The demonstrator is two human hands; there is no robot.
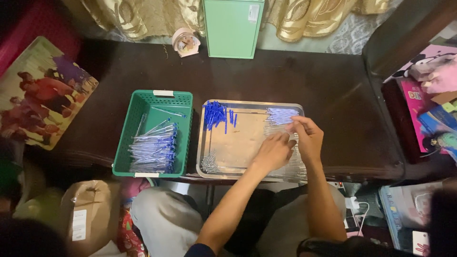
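Observation:
A shallow metal tray (247,105) lies on the dark table. It holds a heap of blue pen caps (215,115), a bunch of blue refills (280,114), clear pen barrels along its right side and small metal springs (208,163) at the lower left. Both hands reach into the tray's right part. My left hand (273,151) rests over the clear barrels, fingers curled. My right hand (307,135) pinches at a clear barrel just below the refills. A green basket (183,102) left of the tray holds several assembled blue pens (154,150).
A green box (232,27) and a small pink clock (186,42) stand at the table's far edge. A picture board (40,93) lies at the left, toys and books (431,104) at the right. A brown paper bag (88,214) sits near my knee.

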